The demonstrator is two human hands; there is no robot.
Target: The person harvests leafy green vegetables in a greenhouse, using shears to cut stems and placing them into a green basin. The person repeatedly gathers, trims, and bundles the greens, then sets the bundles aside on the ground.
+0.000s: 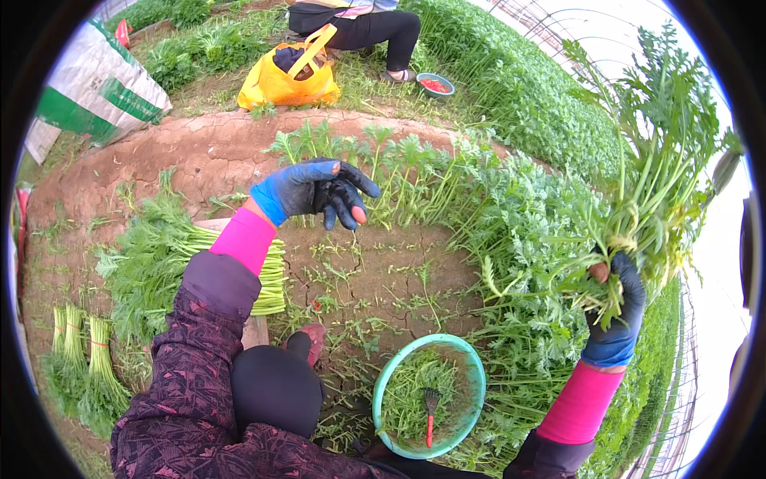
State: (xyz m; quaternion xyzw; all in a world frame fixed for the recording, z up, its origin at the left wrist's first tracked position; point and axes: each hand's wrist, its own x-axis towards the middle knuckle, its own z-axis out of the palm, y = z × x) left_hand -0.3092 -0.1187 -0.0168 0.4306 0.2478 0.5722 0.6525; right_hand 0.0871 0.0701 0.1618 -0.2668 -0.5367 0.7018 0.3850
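Observation:
My left hand [323,188], in a worn blue and black glove with fingertips showing, is raised over the soil with its fingers apart and nothing in it. At the right, my right hand [619,299], gloved alike, grips a bunch of leafy greens [652,173] by the stem ends, leaves upward. Below my left forearm a large pile of cut greens [149,257] lies with its stems toward the middle. A green plastic basin [479,383] near my knee holds loose leaves and a small tool with a red handle [429,428].
Growing greens [526,239] stand to the right and ahead. Banded bundles [99,353] lie at lower left. Beyond a soil ridge are a yellow bag [287,84], a seated person [401,36] and a bowl [437,87] with red contents. A woven sack [102,90] stands upper left.

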